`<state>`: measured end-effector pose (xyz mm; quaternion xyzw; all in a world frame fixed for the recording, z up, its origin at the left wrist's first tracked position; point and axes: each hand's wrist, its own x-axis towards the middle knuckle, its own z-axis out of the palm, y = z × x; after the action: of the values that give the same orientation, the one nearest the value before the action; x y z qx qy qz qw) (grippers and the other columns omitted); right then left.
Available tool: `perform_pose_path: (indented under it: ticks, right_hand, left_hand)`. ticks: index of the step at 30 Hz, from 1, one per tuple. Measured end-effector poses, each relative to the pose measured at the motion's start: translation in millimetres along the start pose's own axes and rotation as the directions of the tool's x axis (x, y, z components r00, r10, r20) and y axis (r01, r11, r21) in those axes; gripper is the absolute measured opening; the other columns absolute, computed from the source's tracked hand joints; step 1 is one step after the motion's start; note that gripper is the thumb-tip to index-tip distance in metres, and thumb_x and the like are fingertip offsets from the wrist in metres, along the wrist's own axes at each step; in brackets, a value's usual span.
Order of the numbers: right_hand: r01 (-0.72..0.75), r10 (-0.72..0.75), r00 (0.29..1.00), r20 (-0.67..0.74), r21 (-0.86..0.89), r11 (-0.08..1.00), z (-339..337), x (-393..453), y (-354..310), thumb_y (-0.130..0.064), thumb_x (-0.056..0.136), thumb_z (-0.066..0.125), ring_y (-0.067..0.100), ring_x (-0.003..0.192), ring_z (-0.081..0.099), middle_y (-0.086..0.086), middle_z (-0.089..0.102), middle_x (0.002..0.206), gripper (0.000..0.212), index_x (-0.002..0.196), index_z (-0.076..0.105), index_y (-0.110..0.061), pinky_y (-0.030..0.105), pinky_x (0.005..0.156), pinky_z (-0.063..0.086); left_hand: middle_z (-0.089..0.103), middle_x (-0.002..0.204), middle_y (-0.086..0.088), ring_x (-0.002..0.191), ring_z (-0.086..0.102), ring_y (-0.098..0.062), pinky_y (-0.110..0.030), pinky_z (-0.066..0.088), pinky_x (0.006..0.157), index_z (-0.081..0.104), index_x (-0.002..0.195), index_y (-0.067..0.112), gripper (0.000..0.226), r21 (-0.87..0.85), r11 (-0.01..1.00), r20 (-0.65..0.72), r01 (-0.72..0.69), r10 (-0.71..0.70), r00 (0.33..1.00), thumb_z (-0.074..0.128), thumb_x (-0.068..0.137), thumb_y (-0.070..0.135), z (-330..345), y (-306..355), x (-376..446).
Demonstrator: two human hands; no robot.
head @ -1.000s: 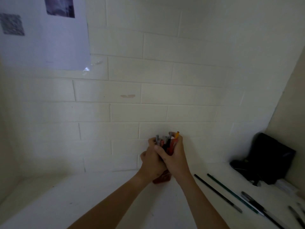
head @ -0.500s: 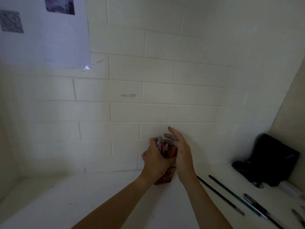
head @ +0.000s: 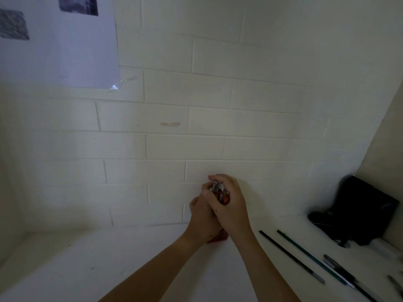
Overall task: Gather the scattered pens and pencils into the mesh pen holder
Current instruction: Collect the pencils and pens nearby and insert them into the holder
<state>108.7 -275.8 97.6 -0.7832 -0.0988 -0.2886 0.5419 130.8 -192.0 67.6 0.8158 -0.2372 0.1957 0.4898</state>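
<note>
A reddish mesh pen holder (head: 219,237) stands on the white table against the brick wall, mostly hidden behind my hands. My left hand (head: 201,214) wraps around it from the left. My right hand (head: 231,205) is closed over a bundle of pens and pencils (head: 220,192) whose grey and red tops stick out above the holder. Loose on the table to the right lie a black pencil (head: 290,256), a green pencil (head: 309,255) and a dark pen (head: 342,270).
A black bag-like object (head: 362,210) sits in the right corner against a side wall. A printed paper sheet (head: 58,40) hangs on the brick wall at upper left. More pens lie at the far right table edge (head: 395,284).
My right hand went from gripping the bundle, to flat over the pen tops, to curled over them. The pen tops now sit lower. My left hand stayed on the holder.
</note>
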Motion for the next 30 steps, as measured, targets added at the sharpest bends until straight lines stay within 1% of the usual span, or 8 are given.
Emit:
perform_pose_path:
  ticks: [2, 5, 10, 14, 19, 22, 26, 30]
  right_hand:
    - [-0.063, 0.063, 0.998, 0.003, -0.037, 0.997, 0.4, 2.4, 2.5, -0.028, 0.086, 0.073, -0.008, 0.109, 0.059, -0.024, 0.063, 0.117, 0.036, 0.12, 0.063, -0.035, 0.011, 0.092, 0.048]
    - [-0.025, 0.022, 0.998, -0.058, -0.036, 0.999, -1.0, 6.1, 0.9, -0.027, 0.088, 0.071, -0.004, 0.1, 0.064, -0.02, 0.069, 0.104, 0.021, 0.108, 0.067, -0.031, 0.017, 0.088, 0.053]
    - [-0.091, 0.091, 0.996, -0.021, -0.016, 0.996, 3.7, 5.0, 2.0, -0.039, 0.103, 0.042, -0.005, 0.112, 0.058, -0.018, 0.063, 0.123, 0.03, 0.127, 0.059, -0.037, 0.014, 0.098, 0.045]
    - [-0.118, 0.112, 0.991, -0.079, -0.067, 0.991, 0.1, 14.8, 0.2, -0.023, 0.104, 0.039, 0.0, 0.11, 0.059, -0.011, 0.066, 0.123, 0.034, 0.124, 0.067, -0.024, 0.023, 0.105, 0.045]
    - [-0.08, 0.086, 0.995, 0.06, -0.082, 0.993, -1.1, 13.3, 2.3, -0.04, 0.105, 0.035, -0.006, 0.125, 0.05, -0.018, 0.056, 0.138, 0.039, 0.138, 0.054, -0.033, 0.017, 0.109, 0.037]
    - [-0.118, 0.122, 0.99, 0.068, -0.051, 0.992, -2.8, 15.2, 1.9, -0.046, 0.103, 0.034, 0.0, 0.128, 0.044, -0.015, 0.045, 0.142, 0.048, 0.149, 0.035, -0.031, 0.017, 0.105, 0.032]
    - [-0.12, 0.125, 0.989, -0.074, 0.059, 0.991, -9.8, 6.6, 13.6, -0.038, 0.104, 0.039, -0.001, 0.123, 0.049, -0.011, 0.05, 0.134, 0.038, 0.14, 0.042, -0.027, 0.011, 0.102, 0.037]
    - [-0.162, 0.091, 0.943, -0.321, -0.203, 0.966, -38.0, -3.1, 43.8, -0.023, 0.101, 0.048, 0.014, 0.101, 0.06, 0.0, 0.062, 0.109, 0.02, 0.114, 0.062, -0.016, 0.019, 0.085, 0.048]
  left_hand:
    - [0.061, 0.111, 0.016, 0.102, 0.065, -0.008, -0.046, 0.054, 0.091, 0.032, 0.109, 0.067, 0.041, -0.054, 0.996, 0.021, 0.064, -0.063, 0.998, 0.054, 0.077, 0.056, -2.3, -0.6, 1.9]
    - [0.061, 0.114, 0.015, 0.104, 0.066, -0.009, -0.049, 0.055, 0.09, 0.033, 0.123, 0.047, 0.06, -0.128, 0.986, 0.051, 0.11, -0.104, 0.993, 0.064, 0.073, 0.055, -5.1, -3.3, 5.6]
    - [0.063, 0.105, 0.018, 0.097, 0.067, -0.01, -0.05, 0.052, 0.094, 0.024, 0.129, 0.036, 0.073, -0.066, 0.979, 0.103, 0.194, -0.186, 0.977, 0.061, 0.069, 0.055, -5.7, -4.7, 8.6]
    - [0.065, 0.101, 0.015, 0.095, 0.068, -0.013, -0.052, 0.052, 0.093, 0.028, 0.121, 0.038, 0.074, -0.067, 0.968, 0.128, 0.243, -0.234, 0.964, 0.07, 0.062, 0.05, -4.1, -7.4, 13.2]
    - [0.064, 0.104, 0.011, 0.097, 0.066, -0.016, -0.048, 0.055, 0.087, 0.04, 0.122, 0.024, 0.06, -0.051, 0.978, 0.064, 0.204, -0.2, 0.978, 0.059, 0.073, 0.052, 3.0, -9.7, 13.8]
    - [0.054, 0.117, -0.002, 0.105, 0.053, -0.024, -0.036, 0.047, 0.084, 0.048, 0.128, 0.015, 0.062, 0.177, 0.973, -0.112, 0.151, -0.133, 0.985, 0.05, 0.08, 0.053, 15.0, -15.2, 11.4]
    - [0.047, 0.12, -0.011, 0.111, 0.047, -0.032, -0.043, 0.045, 0.083, 0.046, 0.127, 0.008, 0.07, 0.314, 0.92, -0.246, 0.236, -0.161, 0.956, 0.054, 0.078, 0.057, 8.5, -3.5, 11.4]
    - [0.043, 0.128, -0.014, 0.121, 0.044, -0.034, -0.047, 0.045, 0.094, 0.04, 0.129, 0.007, 0.082, 0.395, 0.87, -0.228, 0.295, -0.218, 0.949, 0.073, 0.074, 0.058, 9.2, -4.4, 14.4]
